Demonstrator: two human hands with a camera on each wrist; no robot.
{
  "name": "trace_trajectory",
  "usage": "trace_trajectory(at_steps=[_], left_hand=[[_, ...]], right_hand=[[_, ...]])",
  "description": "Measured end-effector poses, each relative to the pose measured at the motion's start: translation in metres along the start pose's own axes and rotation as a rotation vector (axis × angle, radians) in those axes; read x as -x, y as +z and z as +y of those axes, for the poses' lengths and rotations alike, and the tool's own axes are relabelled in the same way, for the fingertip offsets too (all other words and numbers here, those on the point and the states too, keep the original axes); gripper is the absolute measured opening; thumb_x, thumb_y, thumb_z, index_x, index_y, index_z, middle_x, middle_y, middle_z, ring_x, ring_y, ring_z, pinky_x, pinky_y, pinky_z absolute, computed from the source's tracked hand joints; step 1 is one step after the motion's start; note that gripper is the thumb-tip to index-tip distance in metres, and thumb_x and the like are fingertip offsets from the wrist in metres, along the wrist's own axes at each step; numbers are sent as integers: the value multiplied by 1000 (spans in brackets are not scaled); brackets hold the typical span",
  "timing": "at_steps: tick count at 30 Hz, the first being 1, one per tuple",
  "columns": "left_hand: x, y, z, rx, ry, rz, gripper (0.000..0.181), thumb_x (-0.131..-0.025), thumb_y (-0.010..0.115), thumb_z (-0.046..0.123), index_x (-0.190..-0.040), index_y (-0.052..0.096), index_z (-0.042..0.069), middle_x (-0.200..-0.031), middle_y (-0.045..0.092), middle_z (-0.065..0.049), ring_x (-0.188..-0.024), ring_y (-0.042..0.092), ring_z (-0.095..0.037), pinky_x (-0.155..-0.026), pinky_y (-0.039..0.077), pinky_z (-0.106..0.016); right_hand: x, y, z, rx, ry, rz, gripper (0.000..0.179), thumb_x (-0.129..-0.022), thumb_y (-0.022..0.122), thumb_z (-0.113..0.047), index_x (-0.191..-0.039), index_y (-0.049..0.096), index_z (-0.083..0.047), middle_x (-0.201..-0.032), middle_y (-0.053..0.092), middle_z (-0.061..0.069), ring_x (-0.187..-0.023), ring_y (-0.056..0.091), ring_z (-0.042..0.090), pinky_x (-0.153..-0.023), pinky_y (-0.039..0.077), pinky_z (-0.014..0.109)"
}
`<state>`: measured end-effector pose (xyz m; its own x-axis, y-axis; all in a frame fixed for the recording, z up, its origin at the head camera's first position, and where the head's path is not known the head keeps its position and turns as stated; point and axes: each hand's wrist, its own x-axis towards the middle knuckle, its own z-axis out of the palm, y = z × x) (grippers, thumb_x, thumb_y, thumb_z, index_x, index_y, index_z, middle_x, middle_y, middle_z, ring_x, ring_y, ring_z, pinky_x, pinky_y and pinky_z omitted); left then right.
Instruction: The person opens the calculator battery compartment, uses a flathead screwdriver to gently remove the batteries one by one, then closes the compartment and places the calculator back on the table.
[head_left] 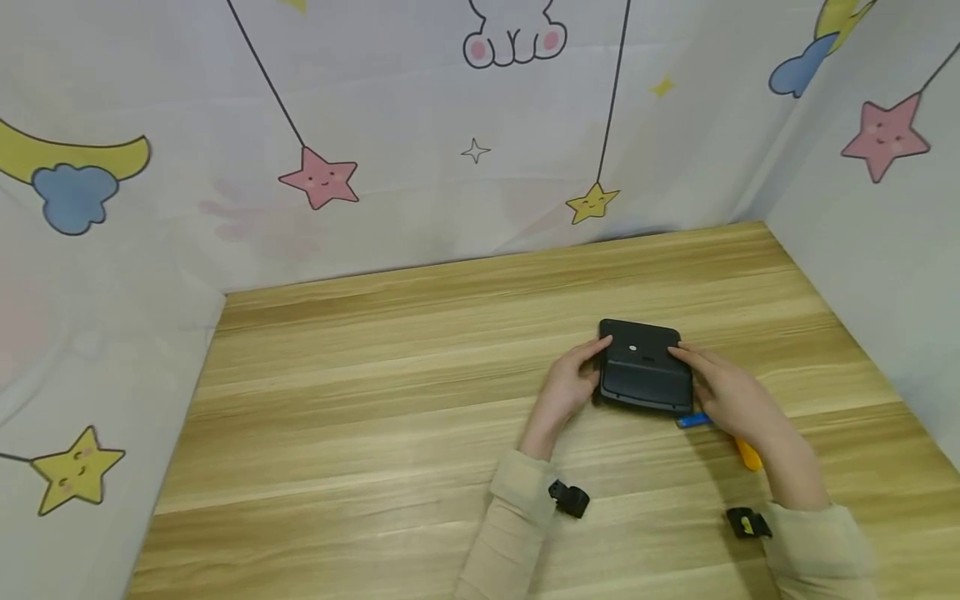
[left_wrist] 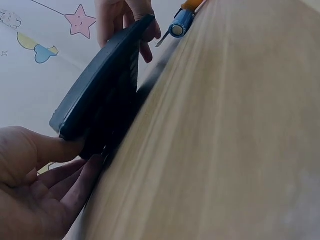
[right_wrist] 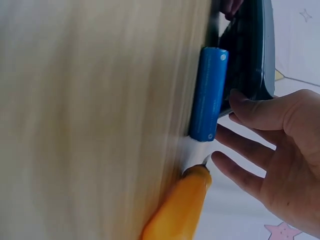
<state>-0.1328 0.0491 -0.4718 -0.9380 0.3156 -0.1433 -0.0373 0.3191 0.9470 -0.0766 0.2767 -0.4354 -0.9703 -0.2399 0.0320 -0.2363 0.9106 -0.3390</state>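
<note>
A black calculator [head_left: 647, 367] is held back side up just above the table, tilted, its key side facing down. My left hand [head_left: 564, 390] grips its left edge, thumb and fingers on either side of the rim. On the opposite edge my right hand [head_left: 733, 398] holds it between thumb and fingers. A blue battery [right_wrist: 209, 95] lies on the table near the right hand, partly hidden by it in the head view. Close by is a screwdriver with an orange handle [right_wrist: 180, 210]; its metal shaft is mostly hidden.
The wood-patterned table [head_left: 360, 417] meets a pale printed cloth [head_left: 420, 217] at its back and sides. Black straps with small devices [head_left: 572, 498] sit at both sleeve cuffs.
</note>
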Motion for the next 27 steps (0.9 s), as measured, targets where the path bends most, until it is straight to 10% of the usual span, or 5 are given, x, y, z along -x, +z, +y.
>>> trace_trajectory(at_steps=[10,13,18,22,27], left_hand=[[2,-2,4,-88,35,50,53,-91,59,2,-133,57,34,-142,54,1,-131,50,-16,-111,42,-34],[1,-2,6,-116,52,59,51,-91,59,4,-133,58,33,-140,56,-1,-94,62,-11,-87,51,-24],[1,-3,8,-127,92,70,48,-92,59,5,-133,58,30,-137,59,-5,-46,27,-7,-49,31,-16],[0,-2,8,-135,112,95,48,-91,59,3,-132,60,28,-135,60,-6,-54,40,-6,-56,36,-15],[0,-3,8,-146,133,126,49,-90,58,1,-132,60,27,-135,60,-7,-101,58,-14,-86,48,-24]], right_hand=[[-2,-6,-6,-118,64,-9,48,-92,46,6,-139,47,-3,-137,50,30,-123,47,51,-99,42,64],[-3,-8,-7,-139,88,-21,49,-91,46,6,-139,47,-4,-137,50,30,-123,47,51,-99,42,64],[-6,-11,-8,-158,126,-26,53,-88,47,8,-139,48,-5,-137,51,29,-123,47,51,-99,42,65],[-6,-11,-10,-167,138,-14,54,-87,48,8,-139,49,-6,-137,51,28,-123,47,51,-99,42,65],[-7,-7,-11,-192,145,10,54,-87,49,8,-139,49,-6,-139,49,28,-125,45,51,-100,40,65]])
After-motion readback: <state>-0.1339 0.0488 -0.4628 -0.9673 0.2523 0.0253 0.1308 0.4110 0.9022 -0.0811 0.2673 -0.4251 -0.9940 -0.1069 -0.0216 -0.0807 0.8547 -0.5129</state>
